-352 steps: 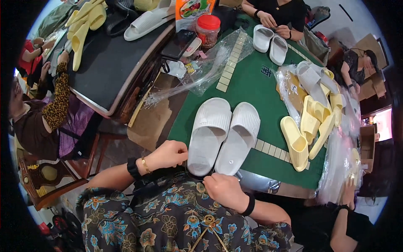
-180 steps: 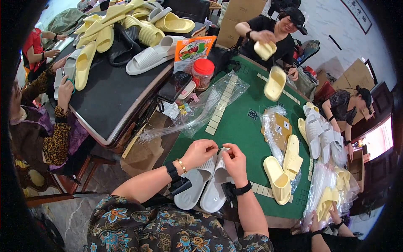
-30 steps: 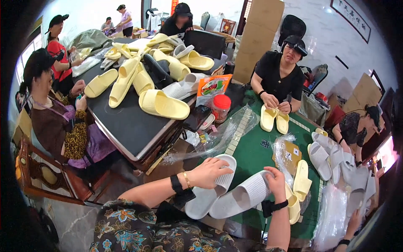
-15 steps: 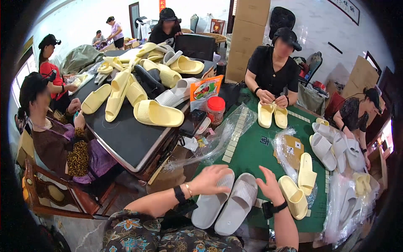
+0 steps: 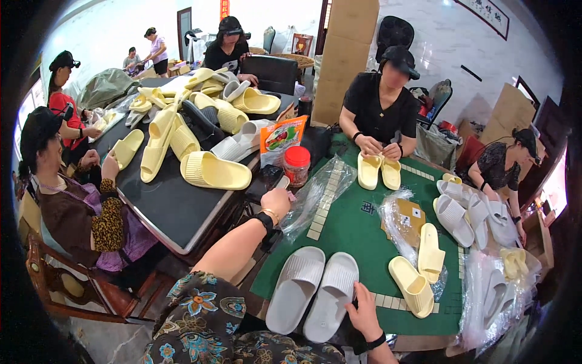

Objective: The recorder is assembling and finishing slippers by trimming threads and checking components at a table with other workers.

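A pair of light grey slippers (image 5: 330, 303) lies side by side at the near edge of a green table (image 5: 339, 227), toes pointing away. My right hand (image 5: 365, 314) is beside the right slipper, fingers stretched out and apart, their tips at its edge. Reaching forward and left, my left hand (image 5: 276, 201) is closed beside a small whitish piece (image 5: 284, 182), near a red-lidded jar (image 5: 297, 165). The back of the hand hides most of its fingers, so what they hold cannot be made out. A yellow pair of slippers (image 5: 412, 287) lies to the right.
Yellow and grey slippers (image 5: 216, 170) are heaped on the dark table (image 5: 163, 203) to the left. Clear plastic bags (image 5: 324, 188) and cardboard (image 5: 407, 221) lie on the green table. Across it a person (image 5: 382, 115) handles yellow slippers. More grey slippers (image 5: 454, 219) lie at right; other people sit around.
My left hand has moved from above the grey slippers forward and left to near the jar. My right hand has lowered to the right slipper's edge. The view has shifted slightly.
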